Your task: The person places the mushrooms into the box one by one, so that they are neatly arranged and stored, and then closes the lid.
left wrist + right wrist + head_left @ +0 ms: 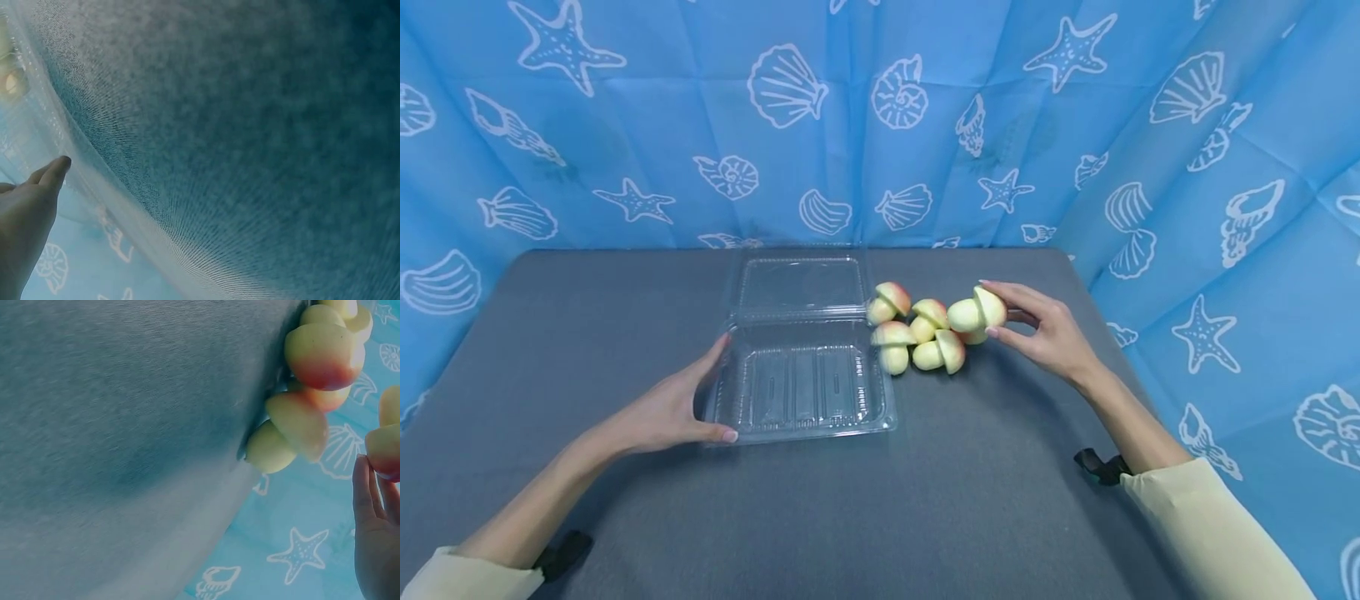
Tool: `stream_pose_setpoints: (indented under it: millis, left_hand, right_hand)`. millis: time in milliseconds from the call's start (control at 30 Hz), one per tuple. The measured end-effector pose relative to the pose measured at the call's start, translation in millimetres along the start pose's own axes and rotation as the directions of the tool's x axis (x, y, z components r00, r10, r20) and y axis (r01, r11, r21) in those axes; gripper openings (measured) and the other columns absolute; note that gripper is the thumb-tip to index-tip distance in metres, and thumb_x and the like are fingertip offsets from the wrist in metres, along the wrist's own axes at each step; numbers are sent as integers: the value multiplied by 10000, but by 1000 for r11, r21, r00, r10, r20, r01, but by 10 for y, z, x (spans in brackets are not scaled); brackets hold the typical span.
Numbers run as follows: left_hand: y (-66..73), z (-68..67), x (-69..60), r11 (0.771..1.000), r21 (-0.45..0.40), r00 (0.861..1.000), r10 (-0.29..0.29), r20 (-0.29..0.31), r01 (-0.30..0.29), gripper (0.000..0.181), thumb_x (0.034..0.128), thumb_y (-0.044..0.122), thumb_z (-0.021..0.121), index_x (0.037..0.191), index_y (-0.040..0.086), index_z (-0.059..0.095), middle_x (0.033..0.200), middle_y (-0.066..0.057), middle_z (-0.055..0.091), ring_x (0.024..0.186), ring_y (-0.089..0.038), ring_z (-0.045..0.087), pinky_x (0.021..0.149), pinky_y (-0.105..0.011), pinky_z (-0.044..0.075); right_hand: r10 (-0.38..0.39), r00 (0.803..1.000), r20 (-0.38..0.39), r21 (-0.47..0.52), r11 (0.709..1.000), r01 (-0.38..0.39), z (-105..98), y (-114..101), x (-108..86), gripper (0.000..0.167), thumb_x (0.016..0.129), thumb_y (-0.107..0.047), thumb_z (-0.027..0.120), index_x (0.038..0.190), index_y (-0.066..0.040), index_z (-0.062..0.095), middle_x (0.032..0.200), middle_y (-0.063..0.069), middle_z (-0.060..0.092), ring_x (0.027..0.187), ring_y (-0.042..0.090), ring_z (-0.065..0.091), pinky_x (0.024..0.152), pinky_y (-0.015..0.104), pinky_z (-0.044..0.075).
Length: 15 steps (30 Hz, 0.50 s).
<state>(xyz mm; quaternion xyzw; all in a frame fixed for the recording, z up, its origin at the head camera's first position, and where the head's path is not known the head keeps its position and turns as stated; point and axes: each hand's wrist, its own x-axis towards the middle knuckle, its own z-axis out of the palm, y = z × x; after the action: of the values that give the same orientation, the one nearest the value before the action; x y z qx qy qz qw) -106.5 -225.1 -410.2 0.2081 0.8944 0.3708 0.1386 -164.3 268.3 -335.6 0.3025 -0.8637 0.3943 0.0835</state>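
Observation:
An open clear plastic container (805, 383) lies on the grey table with its lid folded back. The left hand (681, 408) touches the container's left side, thumb at the front corner and fingers at the back, spread wide; in the left wrist view the hand (31, 219) shows at the left edge. Between thumb and fingers, the right hand (1037, 329) pinches a mushroom-shaped piece (966, 315), pale green with a reddish cap, above others. The right wrist view shows that hand (378, 531) and its piece (384, 447). Several similar pieces (928, 354) sit at the container's right.
The container's lid (801, 283) lies towards the back edge of the table (850, 517). Behind and to the right hangs a blue curtain (850, 125) with white shells and starfish. Dark bands (1101, 467) are around both wrists.

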Motion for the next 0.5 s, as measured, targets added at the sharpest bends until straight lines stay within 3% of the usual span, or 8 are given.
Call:
stream_pose_setpoints:
  millis: [233, 500]
  left_hand:
    - [-19, 20, 1, 1000, -16, 1000, -12, 7, 12, 1323, 725, 428, 880, 1596, 109, -63, 1628, -245, 96, 1429, -463, 271, 1116, -627, 251]
    - [-29, 33, 15, 999, -33, 1000, -5, 12, 5, 1311, 741, 427, 871, 1595, 124, -77, 1632, -232, 98, 1424, -455, 289, 1114, -597, 277]
  right_hand:
    - [-6, 1000, 25, 29, 1000, 6, 99, -41, 96, 591, 850, 74, 730, 1405, 13, 535, 1364, 201, 584, 1091, 158, 635, 900, 240, 530]
    - [-41, 998, 56, 75, 996, 37, 190, -83, 186, 581, 859, 89, 710, 1407, 36, 524, 1310, 211, 621, 1042, 173, 663, 878, 262, 542]
